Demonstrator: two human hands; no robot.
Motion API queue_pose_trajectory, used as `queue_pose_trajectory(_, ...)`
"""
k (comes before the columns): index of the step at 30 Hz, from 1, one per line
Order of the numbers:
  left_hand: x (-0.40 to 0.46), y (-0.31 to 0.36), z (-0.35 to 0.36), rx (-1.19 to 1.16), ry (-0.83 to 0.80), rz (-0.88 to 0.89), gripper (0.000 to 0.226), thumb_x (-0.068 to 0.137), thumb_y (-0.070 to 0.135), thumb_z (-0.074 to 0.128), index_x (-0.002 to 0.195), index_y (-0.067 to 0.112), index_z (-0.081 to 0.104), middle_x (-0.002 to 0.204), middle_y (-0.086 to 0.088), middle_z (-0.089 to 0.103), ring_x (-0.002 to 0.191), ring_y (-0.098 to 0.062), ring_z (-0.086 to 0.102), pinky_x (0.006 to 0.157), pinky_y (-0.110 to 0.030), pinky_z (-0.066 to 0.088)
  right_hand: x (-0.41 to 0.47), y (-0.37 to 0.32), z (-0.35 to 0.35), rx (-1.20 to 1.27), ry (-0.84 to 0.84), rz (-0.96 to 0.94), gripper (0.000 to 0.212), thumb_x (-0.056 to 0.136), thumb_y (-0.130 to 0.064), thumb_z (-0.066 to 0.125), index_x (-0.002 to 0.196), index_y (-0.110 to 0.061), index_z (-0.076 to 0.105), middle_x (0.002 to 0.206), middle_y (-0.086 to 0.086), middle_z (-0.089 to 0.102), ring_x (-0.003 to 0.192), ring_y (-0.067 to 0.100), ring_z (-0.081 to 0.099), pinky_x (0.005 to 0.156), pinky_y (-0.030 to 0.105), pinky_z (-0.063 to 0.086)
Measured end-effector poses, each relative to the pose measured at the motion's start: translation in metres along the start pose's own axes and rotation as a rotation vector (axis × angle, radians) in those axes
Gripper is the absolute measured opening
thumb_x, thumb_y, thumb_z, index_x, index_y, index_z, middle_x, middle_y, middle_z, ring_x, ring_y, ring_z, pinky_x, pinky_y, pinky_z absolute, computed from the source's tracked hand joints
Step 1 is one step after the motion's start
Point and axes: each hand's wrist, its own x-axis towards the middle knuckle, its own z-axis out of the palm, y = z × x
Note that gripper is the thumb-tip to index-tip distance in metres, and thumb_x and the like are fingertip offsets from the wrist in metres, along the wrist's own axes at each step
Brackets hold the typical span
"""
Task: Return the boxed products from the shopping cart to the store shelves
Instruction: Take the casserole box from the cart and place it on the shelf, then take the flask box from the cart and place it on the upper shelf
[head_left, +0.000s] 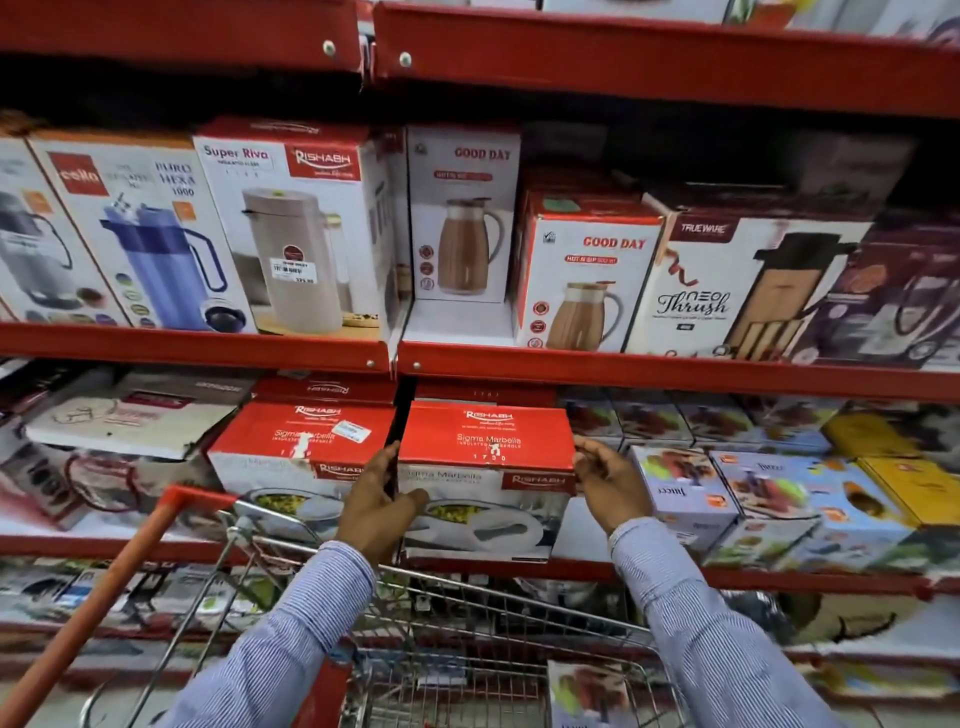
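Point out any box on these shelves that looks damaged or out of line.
The red-and-white Sigma Marbella casserole box left of the held one has a scuffed, torn-looking patch on its lid print. On the shelf above, one white Good Day flask box sits further back than its neighbour. Nothing is spilled.

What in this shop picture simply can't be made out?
All from the head view:
- Price sticker on the Super Riva box: print too small.
- Cart contents: cut off by the bottom edge; one box partly shows.
- Behind the Sigma Marbella box: hidden by the box and both hands, left, right.
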Motion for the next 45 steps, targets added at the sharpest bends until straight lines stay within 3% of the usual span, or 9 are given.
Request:
queue_pose_trajectory(6,0.013,0.006,0.005,-0.076,-0.01,-0.022,0.08,0.082,-0.012,0.061,0.15,0.02,0.033,0.131,-0.011,0.063,0.11,-0.026,0.065,0.099,-0.051,0.054,0.015,-0.005,0.001,0.016,-0.006,0.008,0.029,0.095,-0.016,0.052,0.123,-0.016,0.062,0.11,0.003,0.067,0.101,0.019,0.062,0.093,0.034,0.05)
queue_pose_trajectory(14,0.022,0.006,0.004,-0.116,-0.017,-0.036,0.084,0.081,-0.017,0.059,0.152,0.017,0.028,0.138,-0.01,0.058,0.123,-0.028,0.059,0.106,-0.052,0.049,0.021,-0.007,0.004,0.009,0.01,-0.036,0.031,0.096,-0.018,0.051,0.125,-0.017,0.061,0.105,-0.001,0.064,0.094,0.015,0.058,0.069,0.016,0.044)
queue_pose_trajectory(19,0.023,-0.001,0.003,-0.088,-0.017,-0.047,0.083,0.081,-0.015,0.06,0.151,0.016,0.029,0.147,-0.012,0.052,0.129,-0.027,0.054,0.109,-0.049,0.046,0.025,0.004,0.01,0.024,-0.019,-0.011,0.031,0.096,-0.014,0.051,0.125,-0.014,0.06,0.121,0.007,0.066,0.1,0.016,0.058,0.086,0.027,0.045)
queue_pose_trajectory(27,0.006,0.006,0.015,0.286,0.068,0.094,0.079,0.085,0.014,0.07,0.152,0.016,0.027,0.145,-0.004,0.052,0.126,-0.022,0.053,0.11,-0.035,0.039,0.018,0.019,0.012,0.049,-0.132,-0.017,0.041,0.096,-0.023,0.05,0.137,-0.016,0.051,0.137,0.005,0.057,0.123,0.02,0.054,0.107,0.039,0.041)
queue_pose_trajectory(31,-0.01,0.008,0.014,0.477,0.12,0.246,0.075,0.085,0.017,0.07,0.15,0.011,0.032,0.148,-0.01,0.05,0.133,-0.03,0.05,0.113,-0.045,0.042,-0.007,0.037,0.005,0.064,-0.15,-0.026,0.047,0.094,-0.024,0.055,0.14,-0.017,0.047,0.13,-0.005,0.055,0.117,0.01,0.052,0.104,0.034,0.04)
queue_pose_trajectory(36,-0.043,-0.025,0.009,0.386,0.158,0.262,0.056,0.086,0.015,0.066,0.139,0.019,0.049,0.113,0.0,0.065,0.093,-0.016,0.064,0.083,-0.037,0.059,-0.072,0.093,0.004,0.062,-0.14,0.092,0.036,0.093,-0.015,0.057,0.129,-0.009,0.057,0.123,0.001,0.062,0.112,0.015,0.057,0.098,0.029,0.042)
queue_pose_trajectory(39,-0.072,-0.091,0.022,0.399,0.074,0.12,0.043,0.084,0.012,0.067,0.126,0.01,0.059,0.104,-0.006,0.071,0.09,-0.022,0.068,0.079,-0.037,0.059,-0.118,0.141,0.018,-0.039,-0.174,0.349,0.03,0.094,-0.012,0.055,0.121,-0.003,0.061,0.121,0.013,0.065,0.096,0.018,0.061,0.089,0.02,0.047)
queue_pose_trajectory(42,-0.092,-0.16,0.042,0.368,-0.166,-0.298,0.052,0.081,0.024,0.069,0.126,0.001,0.058,0.125,-0.023,0.065,0.115,-0.039,0.062,0.098,-0.047,0.052,-0.153,0.189,0.034,-0.344,-0.407,0.496,0.04,0.099,-0.028,0.043,0.123,0.001,0.058,0.127,0.014,0.06,0.115,0.029,0.058,0.101,0.03,0.043)
queue_pose_trajectory(45,-0.109,-0.208,0.051,0.362,-0.283,-0.69,0.061,0.08,0.037,0.073,0.131,0.009,0.056,0.135,-0.015,0.061,0.114,-0.032,0.064,0.098,-0.038,0.051,-0.183,0.22,0.05,-0.281,-0.494,0.648,0.031,0.099,-0.036,0.039,0.099,-0.012,0.059,0.086,0.009,0.061,0.077,0.026,0.059,0.073,0.035,0.045)
